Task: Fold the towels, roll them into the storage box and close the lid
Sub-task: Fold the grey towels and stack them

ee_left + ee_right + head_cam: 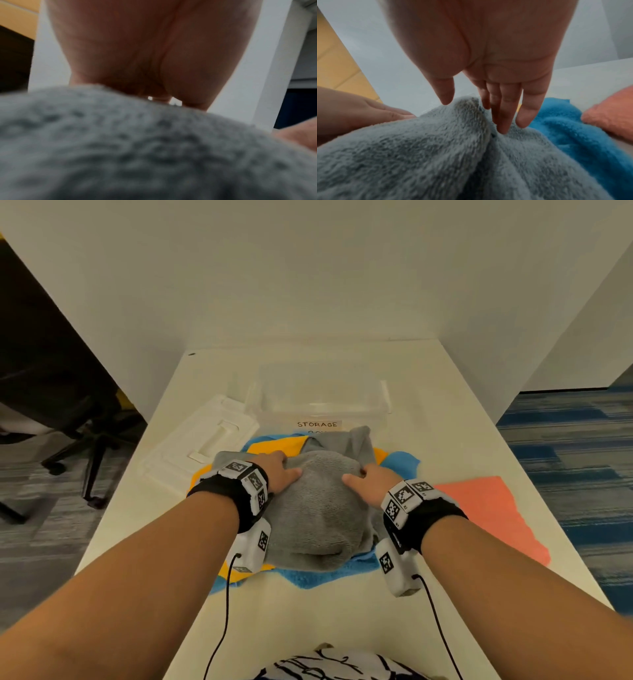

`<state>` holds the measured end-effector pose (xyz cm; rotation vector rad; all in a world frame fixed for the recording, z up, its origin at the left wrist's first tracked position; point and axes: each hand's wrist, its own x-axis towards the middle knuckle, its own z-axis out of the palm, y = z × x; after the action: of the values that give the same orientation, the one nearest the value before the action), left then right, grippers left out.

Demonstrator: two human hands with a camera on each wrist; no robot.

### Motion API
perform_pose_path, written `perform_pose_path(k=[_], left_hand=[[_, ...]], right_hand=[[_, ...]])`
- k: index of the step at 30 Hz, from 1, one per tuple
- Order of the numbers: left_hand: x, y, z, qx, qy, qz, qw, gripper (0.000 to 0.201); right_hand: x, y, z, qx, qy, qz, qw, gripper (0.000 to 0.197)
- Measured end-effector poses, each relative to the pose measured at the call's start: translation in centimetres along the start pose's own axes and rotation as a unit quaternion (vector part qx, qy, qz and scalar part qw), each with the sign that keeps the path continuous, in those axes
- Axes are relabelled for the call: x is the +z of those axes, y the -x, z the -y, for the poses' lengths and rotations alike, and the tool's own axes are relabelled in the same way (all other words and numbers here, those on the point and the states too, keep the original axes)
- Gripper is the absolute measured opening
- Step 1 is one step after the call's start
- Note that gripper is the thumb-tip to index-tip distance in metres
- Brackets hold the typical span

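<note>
A bunched grey towel (318,508) lies mid-table on top of a yellow towel (274,447) and a blue towel (325,575). My left hand (279,472) rests on its left far side, fingers flat, thumb stretched toward the middle. My right hand (368,479) touches its right far side. In the right wrist view the right hand's fingers (502,115) are straight and press into a crease of the grey towel (419,155). The left wrist view shows only my palm (145,54) above blurred grey towel (137,148). The clear storage box (322,397), labelled STORAGE, stands open just behind.
The white lid (202,440) lies flat left of the box. A coral towel (489,515) is spread at the right, near the table edge. White table surface (308,618) shows in front of the pile. An office chair (85,440) stands on the floor to the left.
</note>
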<state>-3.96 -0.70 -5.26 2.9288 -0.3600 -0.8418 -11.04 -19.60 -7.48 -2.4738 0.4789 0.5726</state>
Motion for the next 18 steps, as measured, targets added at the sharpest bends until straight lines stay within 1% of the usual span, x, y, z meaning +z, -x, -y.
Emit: perform_pose_path(k=[2,5,6,7,8,10,12,13,15,18], left_hand=[[0.3,-0.1,1.0,-0.004,0.007,-0.004,1.000,0.063],[0.2,-0.3,2.2,0.000,0.011,-0.033,0.999,0.064],[0.1,-0.3,2.4,0.002,0.014,-0.038,0.999,0.062],[-0.1,-0.3,2.6,0.006,0.016,-0.040,0.999,0.061],[-0.2,-0.2,2.8,0.012,0.019,-0.043,0.999,0.059],[-0.5,-0.1,3.0,0.022,0.032,-0.056,0.998,0.056],[-0.8,0.0,3.2,0.029,0.077,-0.082,0.993,0.052],[-0.9,0.1,3.3,0.036,0.112,-0.102,0.988,0.047],[-1.5,0.5,3.3,0.055,0.185,-0.136,0.972,0.036],[-3.2,1.5,2.8,0.092,0.265,-0.154,0.947,0.029]], right_hand=[[0.5,-0.3,0.2,0.017,0.003,0.005,1.000,0.055],[1.1,-0.6,0.5,0.032,-0.010,-0.010,0.999,0.050],[1.2,-0.7,0.6,0.027,-0.023,-0.023,0.999,0.045],[1.1,-0.6,0.7,0.025,-0.038,-0.035,0.998,0.035],[0.9,-0.4,0.9,0.019,-0.053,-0.049,0.997,0.031],[0.4,0.1,1.3,0.003,-0.092,-0.074,0.993,0.039],[-0.1,0.2,1.5,-0.016,-0.123,-0.094,0.988,0.034],[-0.3,0.3,1.6,-0.021,-0.128,-0.100,0.986,0.035],[-0.6,0.5,1.6,-0.027,-0.131,-0.111,0.985,0.035],[-1.2,0.7,1.3,-0.026,-0.138,-0.117,0.983,0.034]])
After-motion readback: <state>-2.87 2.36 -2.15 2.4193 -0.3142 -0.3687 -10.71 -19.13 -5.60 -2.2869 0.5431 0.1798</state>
